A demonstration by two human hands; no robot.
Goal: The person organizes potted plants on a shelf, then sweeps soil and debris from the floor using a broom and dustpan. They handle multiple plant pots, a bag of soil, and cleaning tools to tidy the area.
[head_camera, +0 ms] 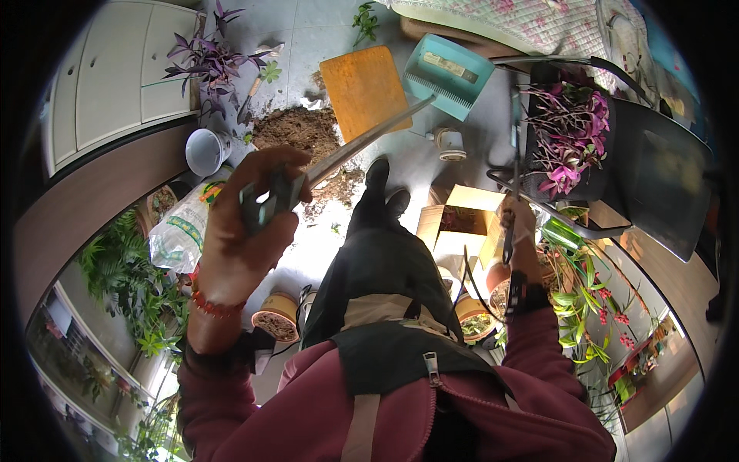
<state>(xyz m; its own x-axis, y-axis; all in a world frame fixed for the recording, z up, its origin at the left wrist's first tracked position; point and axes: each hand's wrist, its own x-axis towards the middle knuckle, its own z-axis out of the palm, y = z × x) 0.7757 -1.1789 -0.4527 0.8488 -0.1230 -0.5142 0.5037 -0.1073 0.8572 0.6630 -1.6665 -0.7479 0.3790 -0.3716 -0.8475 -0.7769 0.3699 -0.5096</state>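
My left hand point(254, 213) is closed around the grey end grip point(271, 199) of a long pole point(369, 141). That pole slants away to a teal toothed dustpan point(447, 75) on the floor. A pale, flat item with writing lies inside the dustpan. My right hand point(518, 216) grips a slender dark pole point(515, 144) beside the chair; its far end is hard to make out. Ahead of my shoes, a heap of brown soil point(297, 130) spreads over the tiles, partly behind my left hand. A wooden stool seat point(364, 86) stands between the soil and the dustpan.
A black chair point(646, 167) at right carries uprooted purple plants point(568, 133). An open cardboard box point(467, 199) stands below it. At left are a white pot point(205, 153), a plastic bag point(182, 234) and a trowel point(249, 98). Several potted plants flank my legs.
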